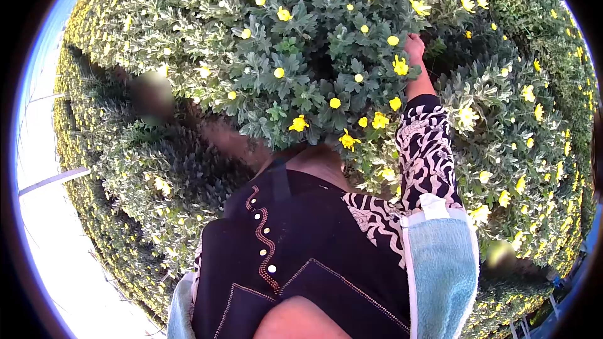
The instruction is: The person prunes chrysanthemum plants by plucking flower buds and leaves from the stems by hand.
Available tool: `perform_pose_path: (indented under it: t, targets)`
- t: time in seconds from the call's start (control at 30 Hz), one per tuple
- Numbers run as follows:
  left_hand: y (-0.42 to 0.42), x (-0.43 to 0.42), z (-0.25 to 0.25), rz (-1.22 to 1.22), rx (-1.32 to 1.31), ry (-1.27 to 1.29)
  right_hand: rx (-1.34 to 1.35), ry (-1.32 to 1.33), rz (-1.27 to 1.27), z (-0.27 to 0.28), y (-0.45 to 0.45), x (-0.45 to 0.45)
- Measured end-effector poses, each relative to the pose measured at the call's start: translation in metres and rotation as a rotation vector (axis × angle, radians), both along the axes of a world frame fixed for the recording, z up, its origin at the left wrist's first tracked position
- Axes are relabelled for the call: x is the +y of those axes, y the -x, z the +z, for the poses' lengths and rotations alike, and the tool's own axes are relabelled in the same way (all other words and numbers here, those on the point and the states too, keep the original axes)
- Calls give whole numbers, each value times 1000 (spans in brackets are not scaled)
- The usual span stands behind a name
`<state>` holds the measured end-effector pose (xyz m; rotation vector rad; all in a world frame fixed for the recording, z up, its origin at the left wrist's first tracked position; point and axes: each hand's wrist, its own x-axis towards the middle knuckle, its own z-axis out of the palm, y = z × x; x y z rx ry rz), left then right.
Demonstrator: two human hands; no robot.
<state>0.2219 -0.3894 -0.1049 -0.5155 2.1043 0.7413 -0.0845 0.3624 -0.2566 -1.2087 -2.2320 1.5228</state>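
My right hand reaches into a leafy chrysanthemum plant at the upper right. Its fingers look curled in among the leaves, and whatever they grip is hidden. Just below the hand is an open yellow chrysanthemum flower; a round yellow bud lies close to its left. A black-and-cream patterned sleeve covers the forearm. More yellow blooms, such as a flower low on the plant, stand nearer my body. My left hand does not show anywhere.
Dense rows of yellow-flowered plants surround me on both sides. A shaded gap with bare soil runs to the left. Blurred patches appear at left and lower right. A pale blue towel-like cloth hangs over my dark top.
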Motion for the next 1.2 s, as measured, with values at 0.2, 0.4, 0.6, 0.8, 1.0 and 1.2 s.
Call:
perform_pose_path:
  t: [0.2, 0.4, 0.6, 0.8, 1.0, 1.2]
  targets:
    - [-13, -18, -3, 15, 29, -24, -535, -520, 162, -14, -7, 19]
    - [-16, -78, -59, 156, 210, -363, -364, -458, 367, 7, -37, 70]
    - [131, 44, 36, 193, 281, -412, 180, 20, -61, 236, -159, -34]
    - [226, 114, 91, 10, 272, -774, 73, -430, -99, 324, -258, -247]
    - [269, 136, 80, -254, 174, -972, -149, 532, 26, 240, -281, -419]
    - [278, 162, 62, -618, 534, -1075, 98, 46, -17, 187, -206, -474]
